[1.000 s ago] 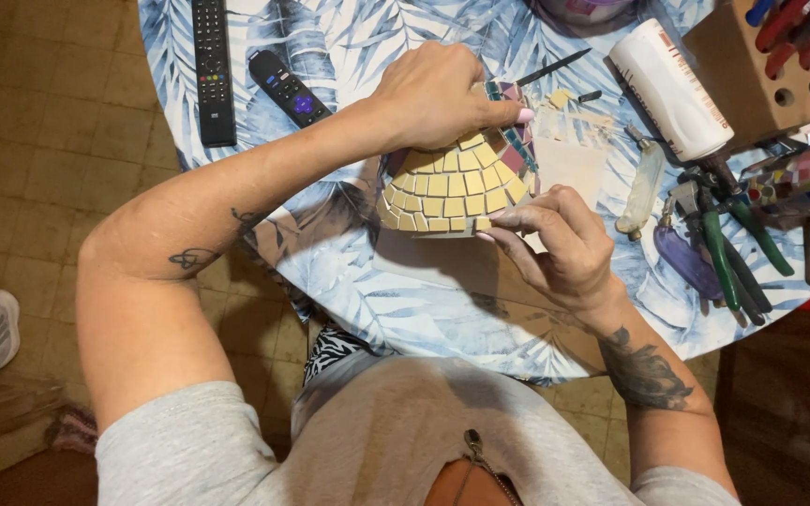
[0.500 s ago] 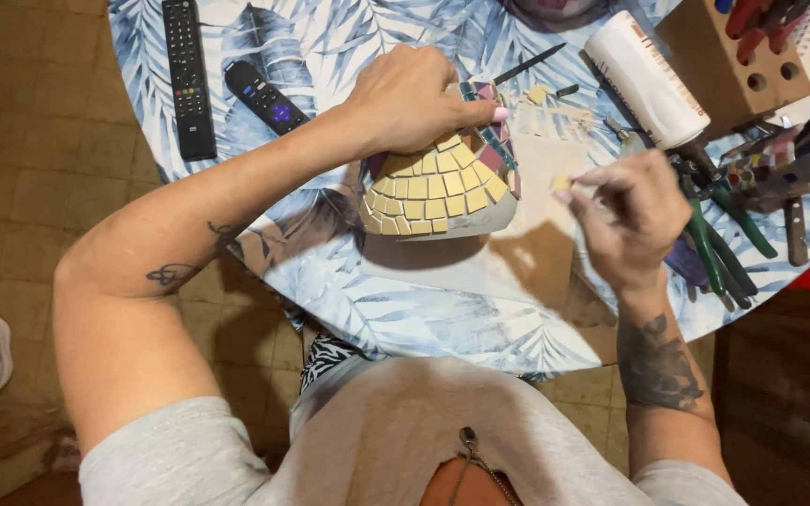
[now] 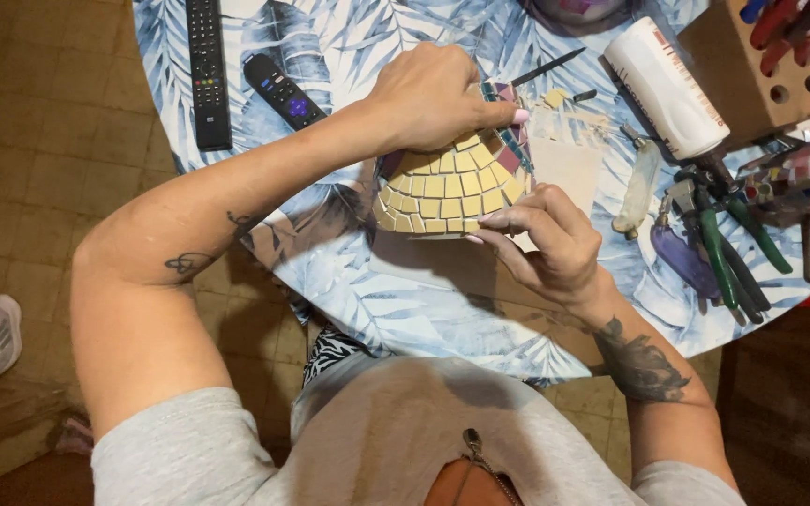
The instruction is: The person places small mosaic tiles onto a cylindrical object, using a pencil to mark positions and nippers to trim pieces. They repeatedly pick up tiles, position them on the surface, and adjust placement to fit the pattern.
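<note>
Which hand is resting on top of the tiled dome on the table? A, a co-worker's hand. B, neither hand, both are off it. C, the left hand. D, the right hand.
C: the left hand lies over the top of the yellow tiled dome, while the right hand pinches at its lower edge with its fingertips.

A domed mosaic piece (image 3: 450, 192) of yellow tiles, purple-edged, sits tilted on the leaf-print tablecloth (image 3: 405, 290).
</note>
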